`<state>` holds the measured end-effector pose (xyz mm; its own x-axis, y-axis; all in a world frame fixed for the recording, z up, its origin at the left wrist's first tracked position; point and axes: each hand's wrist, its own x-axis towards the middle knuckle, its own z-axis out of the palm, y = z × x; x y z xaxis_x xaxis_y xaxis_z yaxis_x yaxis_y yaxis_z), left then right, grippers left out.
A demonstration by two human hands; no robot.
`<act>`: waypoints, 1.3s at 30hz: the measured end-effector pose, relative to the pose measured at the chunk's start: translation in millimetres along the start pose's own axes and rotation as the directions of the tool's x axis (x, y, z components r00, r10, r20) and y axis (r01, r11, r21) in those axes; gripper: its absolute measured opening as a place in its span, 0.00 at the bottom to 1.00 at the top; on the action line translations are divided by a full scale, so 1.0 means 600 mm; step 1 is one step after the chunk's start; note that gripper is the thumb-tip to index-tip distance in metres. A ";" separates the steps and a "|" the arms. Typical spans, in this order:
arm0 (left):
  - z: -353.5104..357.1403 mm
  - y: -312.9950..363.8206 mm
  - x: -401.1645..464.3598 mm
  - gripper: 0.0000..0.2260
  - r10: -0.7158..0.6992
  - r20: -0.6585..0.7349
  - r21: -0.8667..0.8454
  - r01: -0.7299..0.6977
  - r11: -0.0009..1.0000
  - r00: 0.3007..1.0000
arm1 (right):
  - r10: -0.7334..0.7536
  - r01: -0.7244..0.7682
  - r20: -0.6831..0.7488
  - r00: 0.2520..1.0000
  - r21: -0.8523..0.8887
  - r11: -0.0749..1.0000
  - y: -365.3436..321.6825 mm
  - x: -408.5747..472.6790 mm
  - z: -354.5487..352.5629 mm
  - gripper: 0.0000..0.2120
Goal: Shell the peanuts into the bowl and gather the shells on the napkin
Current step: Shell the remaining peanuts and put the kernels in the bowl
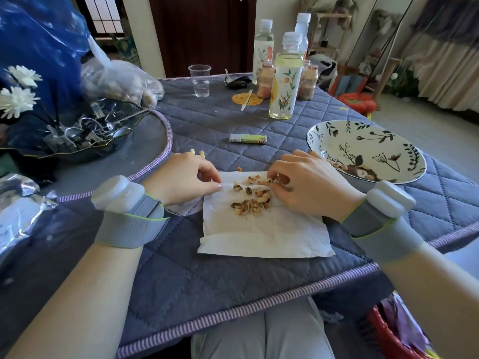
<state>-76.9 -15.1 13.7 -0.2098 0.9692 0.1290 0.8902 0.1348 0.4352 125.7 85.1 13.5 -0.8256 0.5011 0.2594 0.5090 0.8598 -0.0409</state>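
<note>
Peanuts were the thing being worked on, and two unshelled peanuts [197,152] lay on the quilted cloth [207,120] just above the left hand, left of centre in the frame. At the far left stood white flowers [18,94] over a dark glass dish [77,130] of metal clips, with a clear plastic bag [119,81] behind it in the upper left. The left hand [181,180] rested at the napkin's upper left edge, fingers curled, thumb and fingertip pinching the paper's edge. The napkin [264,234] lay white and unfolded at the centre of the frame, with a heap of broken shells [250,200] on its upper half. Above it, toward the top centre, sat a lighter [247,138], a clear plastic cup [200,80] and several bottles [285,76]. The right hand [308,185] rested on the napkin's upper right corner, its fingers bent down into the shells and seeming to pinch a piece; exactly what it held could not be told. Just right of that hand, at the right of the frame, stood the patterned bowl [368,141], with a few shelled nuts [344,168] at its near side. Both wrists wore grey bands [132,224] with white blocks.
</note>
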 end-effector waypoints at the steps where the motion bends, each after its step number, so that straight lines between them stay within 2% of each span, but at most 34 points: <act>1: 0.001 0.000 0.000 0.04 -0.003 0.015 0.016 0.002 1.000 1.000 | -0.004 0.004 0.006 1.000 0.000 1.000 0.001 -0.002 -0.001 0.10; 6: 0.002 0.005 -0.002 0.04 0.019 0.028 0.036 -0.020 0.999 0.999 | -0.024 0.022 0.060 0.998 0.028 0.999 -0.001 -0.006 -0.010 0.13; 14: 0.000 0.010 -0.003 0.02 0.053 -0.028 -0.015 -0.053 0.998 0.998 | -0.028 0.019 0.077 0.997 0.116 0.993 -0.025 0.012 0.000 0.09; 28: 0.004 0.014 -0.004 0.04 0.064 -0.049 -0.065 -0.067 0.996 0.997 | 0.015 -0.052 0.266 0.964 0.130 0.990 -0.038 0.032 -0.003 0.09; 39: 0.006 0.019 -0.001 0.04 0.086 -0.066 -0.094 -0.092 0.991 0.994 | 0.046 -0.072 0.093 0.995 0.303 0.950 -0.031 0.027 -0.008 0.06</act>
<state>-65.2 -13.1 15.3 -0.1585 0.9616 0.2242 0.8637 0.0249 0.5034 104.2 76.6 23.3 -0.8201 0.5473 0.1669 0.4695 0.8104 -0.3504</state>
